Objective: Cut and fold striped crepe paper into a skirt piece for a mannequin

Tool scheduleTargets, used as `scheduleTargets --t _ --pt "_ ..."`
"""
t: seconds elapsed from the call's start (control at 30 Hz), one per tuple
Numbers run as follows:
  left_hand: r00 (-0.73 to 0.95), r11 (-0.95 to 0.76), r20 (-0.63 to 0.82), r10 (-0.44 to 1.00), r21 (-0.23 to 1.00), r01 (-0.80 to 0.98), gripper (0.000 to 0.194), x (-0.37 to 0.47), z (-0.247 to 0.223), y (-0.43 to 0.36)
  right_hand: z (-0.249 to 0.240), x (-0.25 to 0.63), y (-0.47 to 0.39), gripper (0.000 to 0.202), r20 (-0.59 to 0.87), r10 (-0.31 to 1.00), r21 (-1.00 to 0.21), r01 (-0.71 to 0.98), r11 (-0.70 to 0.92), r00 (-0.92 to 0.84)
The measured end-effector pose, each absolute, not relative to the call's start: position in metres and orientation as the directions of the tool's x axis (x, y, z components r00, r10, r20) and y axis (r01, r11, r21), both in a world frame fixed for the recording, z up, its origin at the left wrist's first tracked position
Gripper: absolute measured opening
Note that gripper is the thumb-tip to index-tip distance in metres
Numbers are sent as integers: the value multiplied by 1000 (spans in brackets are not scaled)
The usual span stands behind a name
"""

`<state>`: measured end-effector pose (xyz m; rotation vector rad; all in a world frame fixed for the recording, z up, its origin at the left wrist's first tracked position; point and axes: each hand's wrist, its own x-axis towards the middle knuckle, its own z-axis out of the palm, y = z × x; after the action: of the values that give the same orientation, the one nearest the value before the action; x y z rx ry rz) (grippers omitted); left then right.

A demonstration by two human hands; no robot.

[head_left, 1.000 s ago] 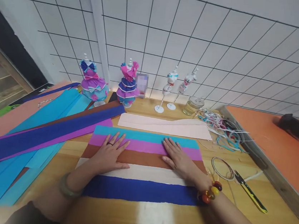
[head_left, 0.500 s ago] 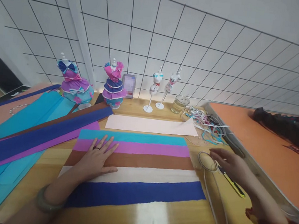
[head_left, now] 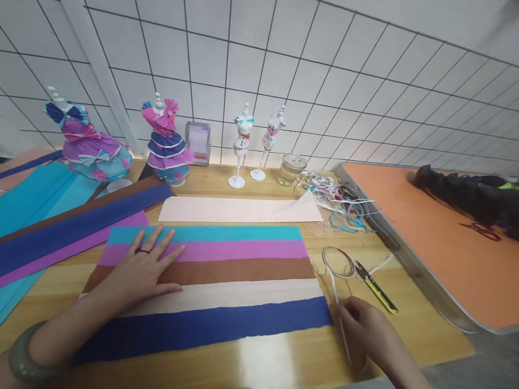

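My left hand point(head_left: 151, 263), a ring on one finger, lies flat with fingers spread on a row of coloured strips. Turquoise, pink-purple, brown, cream and dark blue strips point(head_left: 235, 326) lie side by side, looking like cloth or crepe paper. To their right, my right hand point(head_left: 364, 325) is closed, thumb and finger together on a narrow white ribbon point(head_left: 334, 288). The ribbon runs from a thin ring-shaped hoop point(head_left: 338, 261) down past the fingers. Just beyond this hand rests a yellow and black thread snipper or cutter point(head_left: 377, 287).
A pale pink strip point(head_left: 239, 209) lies behind the row. Two dressed mini mannequins point(head_left: 167, 140), two small white ones point(head_left: 242, 136), a glass jar point(head_left: 291, 170) and tangled ribbons point(head_left: 341, 197) stand or lie farther back. Long coloured strips point(head_left: 49, 227) cover the left. An orange-topped table point(head_left: 424, 232) adjoins at right.
My right hand has moved from beside the hoop toward the table's front and closed on the white ribbon. My left hand stays flat on the strips. The view has shifted rightward.
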<state>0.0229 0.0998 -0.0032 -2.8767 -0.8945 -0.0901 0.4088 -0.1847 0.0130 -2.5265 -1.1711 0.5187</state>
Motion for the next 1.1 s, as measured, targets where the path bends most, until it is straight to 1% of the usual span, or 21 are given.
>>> scheduleTargets --t 0.07,0.13,0.17,0.2,0.23,0.27,0.3,0.33,0.37,0.4,0.43,0.5,0.53,0.6,0.67,0.73,0.8,0.87,0.97,1.03,1.1 --pt "816 -813 108 568 -85 577 79 33 13 95 20 405 -186 29 -182 780 -457 650 -607 599" --pt "806 -809 75 587 22 587 76 52 34 83 24 395 -186 33 -172 794 -538 620 -571 582" --pt "800 -796 30 599 127 591 73 65 45 74 25 389 -185 34 -169 802 -594 591 -546 572" --pt "799 -766 -34 600 262 587 70 80 55 62 24 381 -183 36 -167 813 -661 548 -512 558" --pt "808 -717 -98 581 408 565 64 97 63 49 23 373 -181 36 -160 826 -714 514 -476 541" --pt "823 -638 -170 542 555 534 59 116 69 35 21 365 -178 35 -142 837 -735 510 -447 529" --pt "832 -516 -234 504 690 507 57 134 72 20 18 358 -175 34 -107 857 -727 549 -413 504" --pt "829 -376 -293 477 785 493 57 153 72 6 15 351 -172 33 -50 875 -690 617 -379 481" --pt "829 -272 -313 464 840 470 60 170 69 -6 13 345 -168 31 -10 883 -657 663 -359 469" --pt "824 -216 -313 472 865 452 65 186 64 -16 10 340 -165 30 21 888 -629 696 -345 460" --pt "819 -213 -291 494 873 439 67 201 58 -23 8 336 -161 29 46 889 -606 720 -338 456" --pt "797 -224 -242 553 879 422 63 224 43 -31 4 330 -156 30 83 889 -572 752 -328 450" --pt "783 -203 -243 573 883 423 60 233 37 -32 3 328 -155 31 100 891 -557 767 -319 443" --pt "751 -41 -344 564 896 442 57 246 28 -30 2 323 -153 34 130 899 -542 789 -289 418" --pt "722 127 -458 519 877 464 52 255 24 -27 4 321 -154 34 153 912 -551 799 -242 382" --pt "704 212 -515 490 853 476 41 261 23 -26 7 326 -157 33 178 919 -570 798 -195 352" --pt "696 253 -539 474 841 478 31 262 24 -25 10 342 -164 32 226 894 -559 803 -206 387" --pt "689 295 -559 461 829 476 27 261 25 -24 11 369 -174 32 302 809 -501 806 -316 505" --pt "687 318 -561 462 828 462 25 258 24 -21 7 421 -192 37 373 664 -417 756 -504 648" --pt "689 308 -551 471 834 458 21 256 23 -20 2 451 -202 38 328 674 -163 743 -649 661" --pt "691 282 -541 480 841 462 15 255 22 -19 -3 470 -210 37 273 690 -103 734 -672 670"
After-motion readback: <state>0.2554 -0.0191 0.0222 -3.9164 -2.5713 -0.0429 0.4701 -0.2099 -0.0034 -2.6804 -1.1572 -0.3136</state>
